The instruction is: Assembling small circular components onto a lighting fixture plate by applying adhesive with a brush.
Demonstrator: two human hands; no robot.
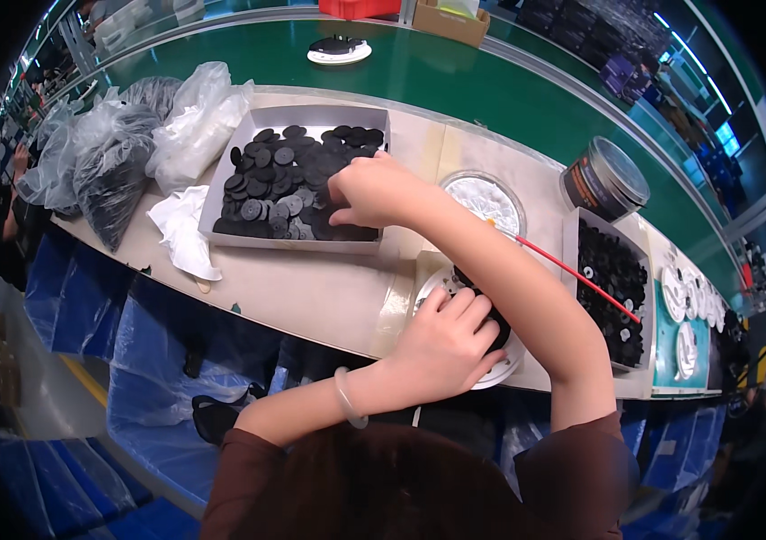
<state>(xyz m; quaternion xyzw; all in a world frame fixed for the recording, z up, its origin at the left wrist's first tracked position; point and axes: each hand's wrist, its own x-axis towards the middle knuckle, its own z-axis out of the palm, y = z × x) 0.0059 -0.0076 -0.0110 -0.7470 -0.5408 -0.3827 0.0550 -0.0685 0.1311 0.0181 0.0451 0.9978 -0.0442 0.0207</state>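
My right hand (381, 191) reaches across my left arm into a grey-white cardboard box (297, 241) heaped with round black plastic discs (266, 175). Its thumb and fingers are apart just over the discs, and nothing shows between them. Below it, my left hand (450, 346) lies with bent fingers over a round white base (497, 376) at the table's near edge, gripping it. Black parts (495, 333) sit on this base, partly covered by the hand and my right forearm.
Right of my arms lie a red stick (572, 272), a round dish with a clear lining (486, 200), a box of small black parts (612, 288) and a tub (606, 178). Plastic bags (113, 148) stand left. Beyond runs a green conveyor (257, 54) carrying a white-and-black assembly (339, 50).
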